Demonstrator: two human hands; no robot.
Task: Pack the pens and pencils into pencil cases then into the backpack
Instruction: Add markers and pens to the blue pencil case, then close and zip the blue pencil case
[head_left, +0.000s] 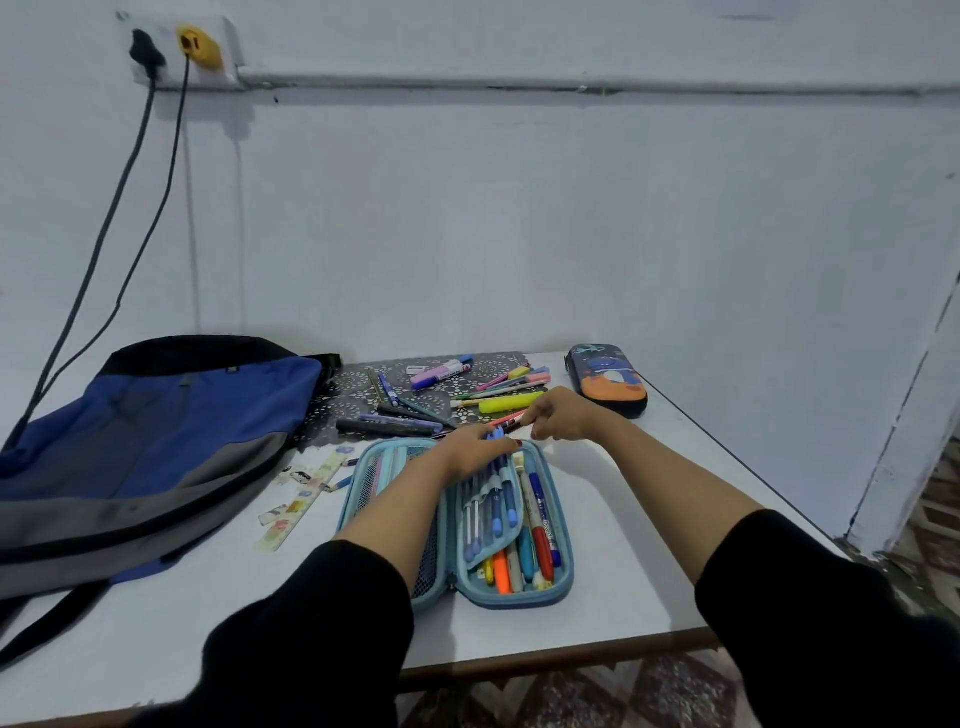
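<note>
Now the right hand (558, 415) pinches a pen (508, 422) just beyond the open pencil case's (566, 577) far rim, lying crosswise to its slots; the left hand (467, 451) rests on slotted pens (496, 501), grip unclear.

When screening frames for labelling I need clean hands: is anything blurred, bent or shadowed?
Head view: the wide lens bows the wall pipe and leans the white frame at right; the left hand and the right hand, pinching a pen, look slightly soft; light is flat and bluish, faint shadow on the table beside the right forearm, no glare.
</note>
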